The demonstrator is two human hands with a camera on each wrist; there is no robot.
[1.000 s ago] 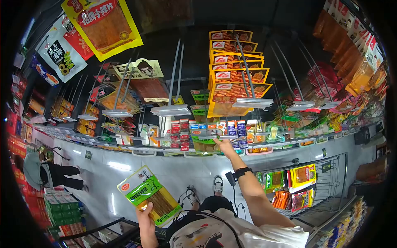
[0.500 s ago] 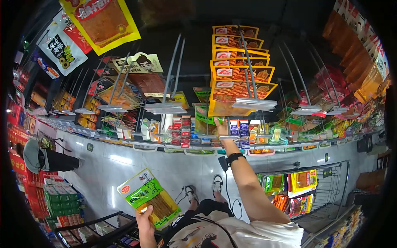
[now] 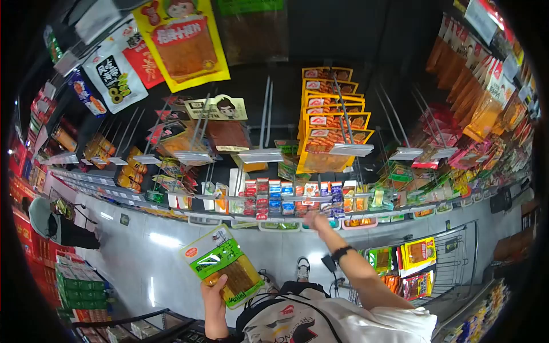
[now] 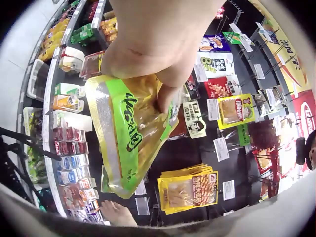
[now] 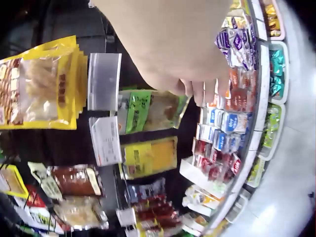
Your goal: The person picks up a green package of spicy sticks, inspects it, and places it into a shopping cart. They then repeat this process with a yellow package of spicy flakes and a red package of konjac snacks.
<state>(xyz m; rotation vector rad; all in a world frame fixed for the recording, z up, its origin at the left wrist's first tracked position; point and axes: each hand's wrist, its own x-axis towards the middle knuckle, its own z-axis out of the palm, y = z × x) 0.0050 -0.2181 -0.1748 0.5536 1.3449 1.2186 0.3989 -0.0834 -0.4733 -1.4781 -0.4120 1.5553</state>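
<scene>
My left hand (image 3: 214,294) grips the lower edge of a large clear snack packet (image 3: 226,260) with a green band and brown strips inside, thumb over its front. In the left wrist view this packet (image 4: 123,133) hangs tilted below the hand. My right hand (image 3: 319,223) holds nothing, at the shelf's front edge by rows of small boxed snacks (image 3: 274,197). The right wrist view shows its loosely bent fingers (image 5: 197,91) beside a similar green-banded packet (image 5: 148,111), which hangs behind a price tag (image 5: 104,81).
Yellow-edged packets (image 3: 331,150) hang in a row on a hook above. Metal hooks with tag holders (image 3: 260,155) jut out from the rack. On the right stands a wire shopping cart (image 3: 457,268) with several packets inside. Another person (image 3: 48,220) is at the far left.
My right hand pushed a green-banded packet back among the hooks, then let go and drew back toward me. The left hand still holds its packet, now slightly farther right.
</scene>
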